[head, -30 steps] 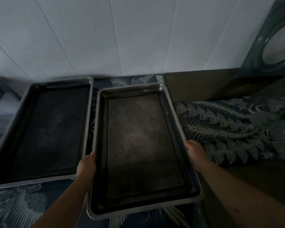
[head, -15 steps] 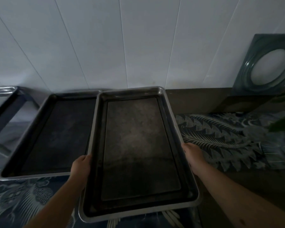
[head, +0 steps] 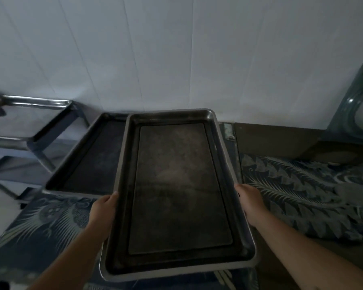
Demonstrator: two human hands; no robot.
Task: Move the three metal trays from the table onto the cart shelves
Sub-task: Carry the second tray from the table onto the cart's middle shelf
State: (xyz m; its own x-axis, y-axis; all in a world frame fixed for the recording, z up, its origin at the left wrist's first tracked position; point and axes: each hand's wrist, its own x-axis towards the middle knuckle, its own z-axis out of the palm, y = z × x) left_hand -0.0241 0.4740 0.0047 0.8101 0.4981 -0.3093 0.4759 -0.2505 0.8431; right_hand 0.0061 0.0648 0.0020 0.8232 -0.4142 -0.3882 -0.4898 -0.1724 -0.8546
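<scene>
A metal tray (head: 180,191) fills the centre of the frame, its long sides running from the bottom edge up toward the white wall (head: 176,49). The left hand (head: 104,213) grips its left rim about halfway along, fingers curled under and thumb against the edge. The right hand (head: 250,200) clamps the right rim at about the same height, thumb on the edge and fingers hidden beneath. The tray covers part of what lies under it, and its left side overlaps a second tray (head: 88,162).

That second tray lies flat on the tabletop (head: 281,139), left of centre, its dark inner surface in shadow. The tabletop is covered by a dark blue cloth (head: 302,191) printed with pale feathers and birds; the cloth shows at the lower left and at the right of the frame, with bare brown surface beyond it at the back right.

At the upper left stands a metal cart (head: 32,122) with shiny tube frames, blurred in this view, just beside the tabletop's left end. A dark green framed object (head: 344,114) with a round pale opening leans against the wall at the right edge.
</scene>
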